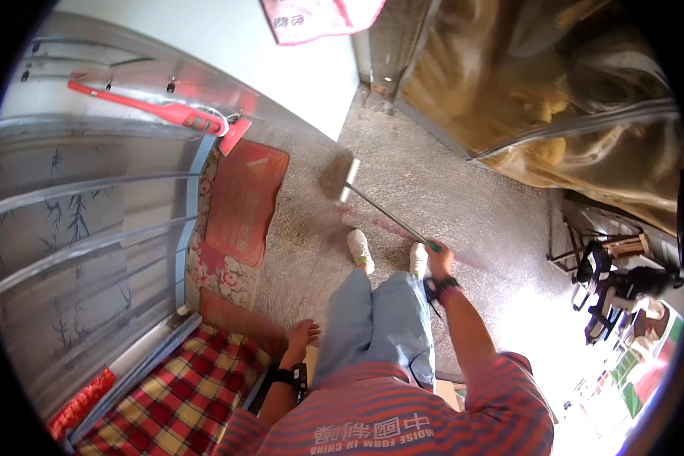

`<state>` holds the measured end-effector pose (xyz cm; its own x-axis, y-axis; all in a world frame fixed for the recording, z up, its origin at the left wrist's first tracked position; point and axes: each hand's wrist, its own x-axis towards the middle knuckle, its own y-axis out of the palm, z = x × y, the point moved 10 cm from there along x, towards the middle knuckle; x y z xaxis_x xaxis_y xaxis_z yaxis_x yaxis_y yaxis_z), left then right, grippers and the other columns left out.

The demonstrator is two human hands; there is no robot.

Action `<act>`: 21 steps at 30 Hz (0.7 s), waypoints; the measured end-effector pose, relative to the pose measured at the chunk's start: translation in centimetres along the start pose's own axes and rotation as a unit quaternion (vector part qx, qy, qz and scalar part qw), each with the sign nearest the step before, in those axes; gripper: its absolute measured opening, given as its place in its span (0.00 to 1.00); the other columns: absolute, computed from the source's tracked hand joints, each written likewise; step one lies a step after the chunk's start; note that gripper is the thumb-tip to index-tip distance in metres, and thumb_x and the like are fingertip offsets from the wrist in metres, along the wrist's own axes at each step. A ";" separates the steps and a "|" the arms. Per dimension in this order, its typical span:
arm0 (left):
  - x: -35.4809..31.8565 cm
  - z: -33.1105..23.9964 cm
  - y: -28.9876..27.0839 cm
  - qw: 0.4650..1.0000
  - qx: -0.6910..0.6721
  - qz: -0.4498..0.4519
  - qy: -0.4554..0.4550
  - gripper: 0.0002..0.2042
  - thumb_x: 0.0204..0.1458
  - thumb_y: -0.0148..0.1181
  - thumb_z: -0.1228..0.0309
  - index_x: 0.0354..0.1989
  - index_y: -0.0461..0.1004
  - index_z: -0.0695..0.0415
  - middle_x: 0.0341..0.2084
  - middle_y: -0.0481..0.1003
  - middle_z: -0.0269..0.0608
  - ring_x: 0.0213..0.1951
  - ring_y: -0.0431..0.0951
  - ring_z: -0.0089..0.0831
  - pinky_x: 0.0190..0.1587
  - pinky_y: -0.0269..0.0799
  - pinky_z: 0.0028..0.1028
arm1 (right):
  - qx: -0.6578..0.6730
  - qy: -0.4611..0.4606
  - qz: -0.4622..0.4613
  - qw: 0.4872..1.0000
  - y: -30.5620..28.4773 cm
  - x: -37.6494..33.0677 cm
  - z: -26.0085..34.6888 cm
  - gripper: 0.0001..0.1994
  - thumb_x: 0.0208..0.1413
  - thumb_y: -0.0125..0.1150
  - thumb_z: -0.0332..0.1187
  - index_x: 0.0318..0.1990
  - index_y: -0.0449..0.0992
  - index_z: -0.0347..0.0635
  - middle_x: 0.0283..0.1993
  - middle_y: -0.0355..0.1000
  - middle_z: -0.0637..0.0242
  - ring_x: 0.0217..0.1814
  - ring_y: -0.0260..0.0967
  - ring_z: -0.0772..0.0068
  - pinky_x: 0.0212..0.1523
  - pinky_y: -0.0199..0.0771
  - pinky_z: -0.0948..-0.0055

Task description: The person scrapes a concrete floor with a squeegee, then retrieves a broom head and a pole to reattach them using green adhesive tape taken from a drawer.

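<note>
My right hand [441,263] is wrapped round the green grip at the top of a floor mop [384,210] with a thin grey handle. The handle slants forward and left to a narrow white mop head [349,180], which rests on the floor ahead of my feet. My left hand [304,333] hangs beside my left thigh, its fingers loosely stretched and holding nothing. Black bands circle both wrists.
A red mat [247,197] lies at the left, with a red stick vacuum [182,114] above it by the metal-railed wall. A checked cloth [175,384] covers something at the lower left. Brownish plastic sheeting [539,83] hangs far right; folded chairs [612,285] stand below it.
</note>
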<state>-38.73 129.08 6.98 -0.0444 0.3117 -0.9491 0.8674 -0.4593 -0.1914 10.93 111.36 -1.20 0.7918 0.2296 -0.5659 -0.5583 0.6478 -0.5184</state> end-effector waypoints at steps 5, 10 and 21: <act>-0.3 -8.2 9.9 0.993 0.096 0.072 0.024 0.14 0.58 0.53 0.62 0.43 0.72 0.61 0.33 0.77 0.42 0.33 0.78 0.30 0.34 0.74 0.27 | 0.177 0.246 -0.080 0.950 -12.4 -8.1 -6.9 0.11 0.51 0.65 0.31 0.40 0.79 0.37 0.17 0.66 0.74 0.13 0.57 0.84 0.12 0.54 0.80; -0.4 -9.4 14.4 0.985 0.088 0.135 0.067 0.13 0.57 0.55 0.62 0.41 0.73 0.59 0.31 0.77 0.40 0.29 0.78 0.29 0.30 0.72 0.25 | 0.087 -0.001 -0.107 0.990 -12.2 -5.7 4.2 0.11 0.50 0.66 0.32 0.39 0.79 0.36 0.23 0.71 0.71 0.23 0.63 0.83 0.23 0.64 0.76; 1.3 -1.7 6.6 0.992 0.116 0.040 0.031 0.12 0.57 0.55 0.62 0.37 0.72 0.58 0.29 0.77 0.40 0.27 0.78 0.28 0.28 0.73 0.25 | 0.002 0.067 -0.112 0.991 -3.3 14.4 5.8 0.18 0.46 0.64 0.47 0.34 0.80 0.41 0.32 0.75 0.45 0.38 0.74 0.43 0.39 0.74 0.55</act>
<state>-32.23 127.88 4.86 0.0561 0.3139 -0.9478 0.7297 -0.6608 -0.1757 25.65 116.79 -3.94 0.8561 -0.0187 -0.5165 -0.3706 0.6745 -0.6386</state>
